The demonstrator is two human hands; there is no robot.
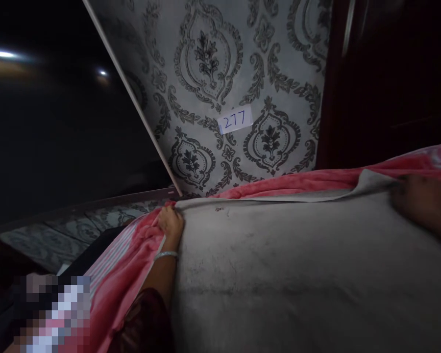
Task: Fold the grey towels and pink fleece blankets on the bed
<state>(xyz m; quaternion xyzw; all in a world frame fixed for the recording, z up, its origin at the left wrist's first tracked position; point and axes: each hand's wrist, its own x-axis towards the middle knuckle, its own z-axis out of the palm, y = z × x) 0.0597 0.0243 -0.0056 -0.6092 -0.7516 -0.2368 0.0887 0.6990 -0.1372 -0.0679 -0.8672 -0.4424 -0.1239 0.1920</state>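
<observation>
A grey sheet [279, 260] with dark smudges and a crease spreads broadly across the lower middle and right. Under its far and left edges shows a pink plush blanket [110, 304], part of it striped. My left hand [171, 221], a pale bracelet on its wrist, is closed on the sheet's far left corner, against the blanket. On the right, my right hand [422, 201] is dim and blurred. It grips the sheet's far edge, which is lifted into a fold beside it.
Beyond the far edge stands a patterned wall [209, 59] bearing a paper label [235, 119] marked 277. A large dark screen [66, 117] fills the upper left; a dark red panel [385, 83] stands right. A pixelated patch [55, 314] covers the lower left.
</observation>
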